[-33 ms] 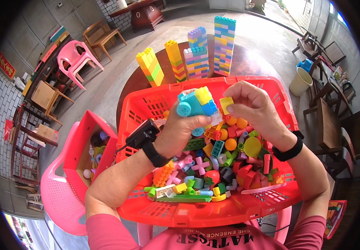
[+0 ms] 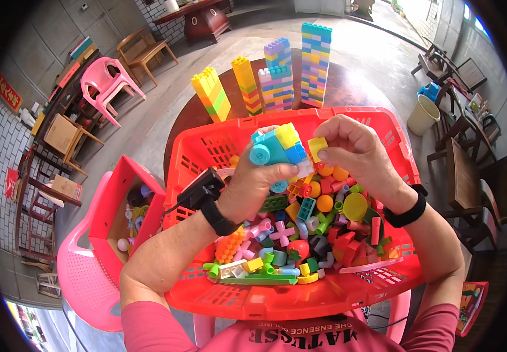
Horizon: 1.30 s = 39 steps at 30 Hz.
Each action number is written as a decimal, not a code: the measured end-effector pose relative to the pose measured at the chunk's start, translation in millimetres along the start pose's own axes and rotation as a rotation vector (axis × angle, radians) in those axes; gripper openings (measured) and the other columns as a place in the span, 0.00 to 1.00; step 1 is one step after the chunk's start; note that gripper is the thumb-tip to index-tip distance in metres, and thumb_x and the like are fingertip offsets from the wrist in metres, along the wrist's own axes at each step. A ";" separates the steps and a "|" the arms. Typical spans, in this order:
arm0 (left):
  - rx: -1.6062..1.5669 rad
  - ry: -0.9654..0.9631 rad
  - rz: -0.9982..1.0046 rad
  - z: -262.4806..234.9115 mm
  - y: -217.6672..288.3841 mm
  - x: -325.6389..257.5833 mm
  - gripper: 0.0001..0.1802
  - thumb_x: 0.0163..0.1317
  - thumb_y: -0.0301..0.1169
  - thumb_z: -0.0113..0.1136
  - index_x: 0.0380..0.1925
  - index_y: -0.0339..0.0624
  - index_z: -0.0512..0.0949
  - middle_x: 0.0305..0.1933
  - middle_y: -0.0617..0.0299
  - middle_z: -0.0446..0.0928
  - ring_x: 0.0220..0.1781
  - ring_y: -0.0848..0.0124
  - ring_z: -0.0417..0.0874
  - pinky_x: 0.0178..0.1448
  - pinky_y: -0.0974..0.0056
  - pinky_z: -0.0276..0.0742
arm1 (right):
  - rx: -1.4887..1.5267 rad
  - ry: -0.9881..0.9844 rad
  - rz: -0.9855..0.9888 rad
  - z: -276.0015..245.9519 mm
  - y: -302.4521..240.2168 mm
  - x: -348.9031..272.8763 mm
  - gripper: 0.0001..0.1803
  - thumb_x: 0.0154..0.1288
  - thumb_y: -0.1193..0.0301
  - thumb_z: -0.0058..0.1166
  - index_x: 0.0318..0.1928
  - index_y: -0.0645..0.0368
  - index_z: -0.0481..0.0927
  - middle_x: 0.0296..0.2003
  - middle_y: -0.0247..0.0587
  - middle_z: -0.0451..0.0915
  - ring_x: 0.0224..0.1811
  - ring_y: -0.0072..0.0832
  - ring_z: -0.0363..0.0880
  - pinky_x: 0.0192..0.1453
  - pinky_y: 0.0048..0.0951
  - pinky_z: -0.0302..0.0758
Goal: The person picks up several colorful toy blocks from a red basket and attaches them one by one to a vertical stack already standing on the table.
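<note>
My left hand point(image 2: 253, 185) is closed round a small assembly of toy building bricks point(image 2: 274, 148): teal with a round wheel-like disc, plus yellow, blue and white bricks. Just right of it, my right hand point(image 2: 356, 154) pinches a single yellow brick point(image 2: 318, 149) between thumb and fingers, a short gap from the assembly. Both hands are above a large red plastic basket point(image 2: 253, 302). Loose toy pieces point(image 2: 283, 233) of many colours fill the basket, among them orange balls, a strawberry point(image 2: 298, 250) and a yellow-green disc point(image 2: 355, 207).
Beyond the basket, several brick towers point(image 2: 316, 64) stand on a round dark table point(image 2: 206, 97). To the left, a red box point(image 2: 125, 211) with toys rests on a pink plastic chair point(image 2: 83, 287). A pale bin point(image 2: 422, 114) and wooden chairs point(image 2: 462, 170) are at the right.
The yellow brick in my right hand has shifted very slightly to the left. Everything else looks the same.
</note>
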<state>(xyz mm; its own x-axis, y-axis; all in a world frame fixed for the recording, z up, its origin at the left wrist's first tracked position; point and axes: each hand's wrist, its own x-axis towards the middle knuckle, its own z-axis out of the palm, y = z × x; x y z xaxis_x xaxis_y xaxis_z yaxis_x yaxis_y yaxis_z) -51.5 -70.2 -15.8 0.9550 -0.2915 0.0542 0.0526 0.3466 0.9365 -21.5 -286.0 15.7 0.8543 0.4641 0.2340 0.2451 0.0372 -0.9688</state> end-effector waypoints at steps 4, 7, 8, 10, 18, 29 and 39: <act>-0.005 -0.016 0.016 3.0 -2.2 -1.1 0.26 0.57 0.22 0.64 0.57 0.44 0.70 0.53 0.62 0.76 0.57 0.67 0.79 0.62 0.60 0.76 | -0.024 -0.037 0.036 0.2 1.0 0.0 0.12 0.61 0.83 0.58 0.46 0.63 0.75 0.38 0.28 0.76 0.42 0.13 0.75 0.47 0.18 0.74; 0.011 -0.016 0.026 5.1 -2.9 -1.4 0.27 0.57 0.22 0.65 0.57 0.44 0.69 0.53 0.62 0.76 0.57 0.67 0.79 0.62 0.60 0.76 | -0.037 -0.048 0.058 -1.2 0.2 -0.8 0.14 0.61 0.84 0.57 0.47 0.62 0.75 0.40 0.28 0.75 0.44 0.14 0.74 0.51 0.19 0.73; 0.008 -0.017 0.028 5.3 -3.0 -1.3 0.27 0.57 0.22 0.65 0.57 0.44 0.69 0.53 0.62 0.77 0.57 0.68 0.79 0.62 0.60 0.76 | -0.039 -0.052 0.056 -1.6 0.1 -0.9 0.14 0.61 0.84 0.57 0.47 0.62 0.75 0.40 0.28 0.75 0.44 0.14 0.74 0.51 0.19 0.73; 0.011 -0.027 0.021 4.9 -2.7 -0.6 0.29 0.57 0.22 0.65 0.58 0.43 0.68 0.52 0.63 0.76 0.57 0.69 0.79 0.61 0.61 0.76 | -0.036 -0.050 0.064 -1.9 0.1 -1.2 0.13 0.61 0.84 0.57 0.46 0.62 0.75 0.40 0.28 0.75 0.44 0.14 0.74 0.51 0.19 0.73; 0.022 0.054 -0.001 -2.6 2.3 1.4 0.30 0.56 0.23 0.65 0.59 0.42 0.65 0.49 0.66 0.75 0.52 0.73 0.78 0.58 0.66 0.75 | -0.091 -0.014 -0.001 1.5 6.2 0.9 0.11 0.59 0.78 0.63 0.39 0.63 0.75 0.33 0.29 0.79 0.34 0.12 0.77 0.38 0.17 0.76; 0.023 0.042 0.060 3.6 1.5 -3.1 0.30 0.59 0.26 0.68 0.59 0.43 0.65 0.50 0.67 0.73 0.52 0.75 0.75 0.58 0.66 0.74 | -0.112 -0.052 0.077 6.2 -6.2 -4.0 0.11 0.57 0.78 0.65 0.37 0.63 0.75 0.32 0.33 0.81 0.34 0.14 0.79 0.38 0.19 0.77; -0.011 0.009 0.120 14.0 10.6 -13.1 0.13 0.63 0.31 0.65 0.46 0.41 0.77 0.42 0.69 0.79 0.46 0.77 0.79 0.51 0.69 0.74 | -0.035 -0.067 0.007 11.4 -7.6 -6.0 0.11 0.57 0.79 0.64 0.38 0.64 0.75 0.33 0.34 0.81 0.35 0.14 0.79 0.38 0.18 0.77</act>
<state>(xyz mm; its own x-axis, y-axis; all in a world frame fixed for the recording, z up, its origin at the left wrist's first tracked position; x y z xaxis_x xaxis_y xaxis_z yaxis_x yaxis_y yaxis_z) -67.6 -75.3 -1.6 0.9571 -0.2397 0.1626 -0.0589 0.3886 0.9195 -33.7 -279.0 20.7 0.8237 0.5227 0.2199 0.2562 0.0030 -0.9666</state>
